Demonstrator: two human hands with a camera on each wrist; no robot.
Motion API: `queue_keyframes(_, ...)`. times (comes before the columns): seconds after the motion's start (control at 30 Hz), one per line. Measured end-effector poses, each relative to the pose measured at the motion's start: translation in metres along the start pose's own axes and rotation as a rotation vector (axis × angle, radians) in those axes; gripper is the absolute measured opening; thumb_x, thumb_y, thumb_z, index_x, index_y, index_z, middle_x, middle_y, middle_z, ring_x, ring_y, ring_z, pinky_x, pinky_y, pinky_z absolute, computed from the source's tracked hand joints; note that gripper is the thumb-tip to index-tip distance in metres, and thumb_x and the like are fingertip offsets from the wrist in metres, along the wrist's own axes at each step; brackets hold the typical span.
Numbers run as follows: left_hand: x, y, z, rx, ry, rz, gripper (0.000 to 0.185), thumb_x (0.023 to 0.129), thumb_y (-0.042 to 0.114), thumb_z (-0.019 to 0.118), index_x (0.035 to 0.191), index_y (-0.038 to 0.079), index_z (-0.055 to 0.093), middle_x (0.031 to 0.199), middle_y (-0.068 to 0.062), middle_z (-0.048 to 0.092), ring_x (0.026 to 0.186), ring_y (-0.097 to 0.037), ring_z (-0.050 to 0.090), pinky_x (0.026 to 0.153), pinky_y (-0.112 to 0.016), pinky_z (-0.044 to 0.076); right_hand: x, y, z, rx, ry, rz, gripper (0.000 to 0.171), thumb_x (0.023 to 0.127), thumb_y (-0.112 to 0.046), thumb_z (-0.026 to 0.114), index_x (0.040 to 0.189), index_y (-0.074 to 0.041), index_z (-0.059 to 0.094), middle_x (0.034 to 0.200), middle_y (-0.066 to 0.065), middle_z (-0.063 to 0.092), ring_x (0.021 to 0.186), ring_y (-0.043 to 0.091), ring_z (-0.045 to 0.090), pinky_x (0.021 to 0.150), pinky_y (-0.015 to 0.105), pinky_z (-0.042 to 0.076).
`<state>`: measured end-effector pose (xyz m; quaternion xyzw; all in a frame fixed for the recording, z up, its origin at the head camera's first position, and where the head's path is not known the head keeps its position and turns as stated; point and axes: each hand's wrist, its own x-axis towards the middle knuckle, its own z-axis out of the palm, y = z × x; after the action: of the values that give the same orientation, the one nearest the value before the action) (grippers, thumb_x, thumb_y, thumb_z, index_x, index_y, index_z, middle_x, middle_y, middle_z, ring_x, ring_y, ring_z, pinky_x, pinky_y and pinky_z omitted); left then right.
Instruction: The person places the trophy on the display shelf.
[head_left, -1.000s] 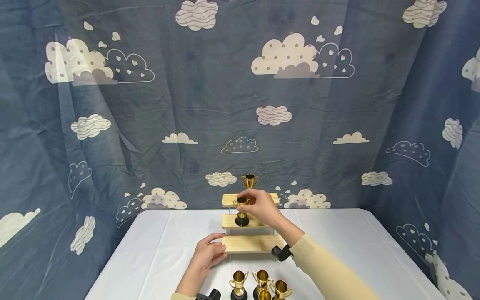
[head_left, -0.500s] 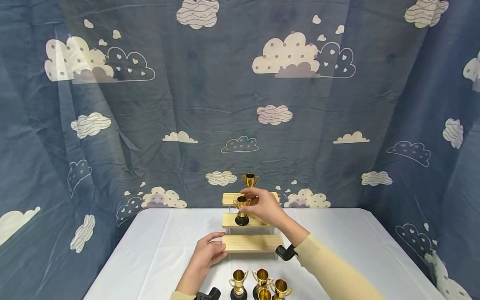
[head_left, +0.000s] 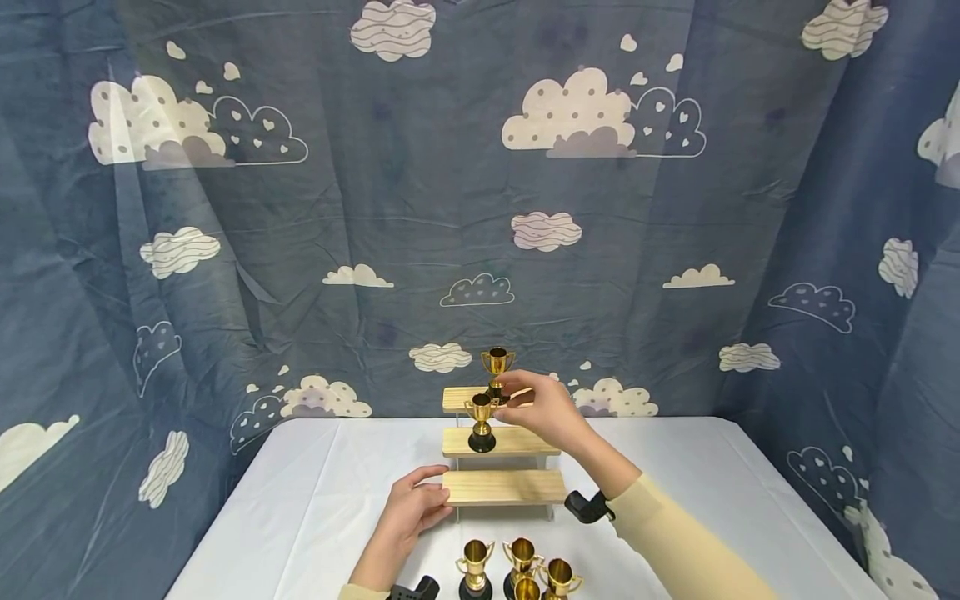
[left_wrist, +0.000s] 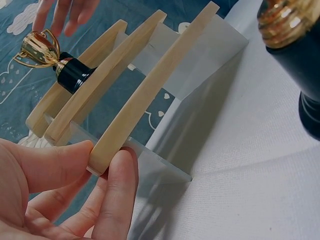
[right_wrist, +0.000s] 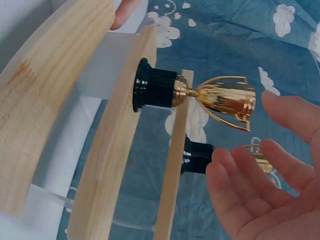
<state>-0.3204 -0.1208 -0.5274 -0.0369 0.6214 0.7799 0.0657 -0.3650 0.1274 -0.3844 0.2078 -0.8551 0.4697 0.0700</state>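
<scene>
Your left hand [head_left: 415,507] sits at the L end of the bottom step of the wooden stand [head_left: 504,487], thumb and fingers pinching that plank's edge; wrist view shows thumb on top, fingertip underneath. Stand's in the middle of the white tabletop [head_left: 300,508], three steps. Trophy on the middle step [head_left: 481,423] stands upright, black base down, nothing touching it. Just right of it your right hand [head_left: 546,408] is up by the stand, fingers relaxed and spread, holding nothing, tips near the top-step trophy [head_left: 498,367] but apart from the cup. Near edge, in front of the stand: cluster of gold trophies [head_left: 519,570], upright, close together.
</scene>
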Motion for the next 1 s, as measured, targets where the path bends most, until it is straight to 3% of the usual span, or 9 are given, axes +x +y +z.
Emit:
queue_keyframes(0.3,0.000,-0.001,0.001,0.009,-0.006,-0.005,0.053,0.083,-0.008,0.068,0.135,-0.006,0.056,0.091,-0.012,0.071,0.075,-0.018,0.070,0.073,-0.033,0.062,-0.019,-0.003,-0.013,0.012,0.017,0.012,0.055,0.083,-0.024,0.084,0.134,-0.018,0.064,0.123,0.011,0.066,0.100,0.021,0.067,0.079,0.037,0.059)
queue_keyframes(0.57,0.001,-0.001,0.002,0.006,0.000,-0.013,0.054,0.083,-0.008,0.068,0.135,-0.006,0.056,0.093,-0.013,0.070,0.074,-0.017,0.070,0.073,-0.033,0.062,-0.047,-0.010,-0.018,0.030,0.022,0.034,0.050,0.083,-0.026,0.084,0.129,-0.032,0.065,0.116,-0.003,0.067,0.103,0.020,0.066,0.080,0.034,0.059)
queue_keyframes(0.83,0.001,-0.002,0.000,0.010,0.004,-0.008,0.052,0.083,-0.008,0.069,0.133,-0.005,0.058,0.091,-0.012,0.070,0.074,-0.016,0.070,0.073,-0.032,0.062,-0.071,-0.012,-0.018,0.046,-0.005,0.015,0.049,0.085,-0.020,0.082,0.131,-0.027,0.065,0.116,-0.001,0.067,0.105,0.024,0.066,0.087,0.033,0.057)
queue_keyframes(1.0,0.001,-0.003,-0.001,0.011,-0.001,-0.005,0.052,0.083,-0.008,0.067,0.134,-0.005,0.057,0.092,-0.013,0.069,0.077,-0.018,0.070,0.076,-0.035,0.062,-0.080,-0.011,-0.017,0.061,-0.008,0.021,0.048,0.084,-0.026,0.083,0.128,-0.030,0.065,0.117,-0.001,0.066,0.107,0.026,0.065,0.088,0.032,0.057)
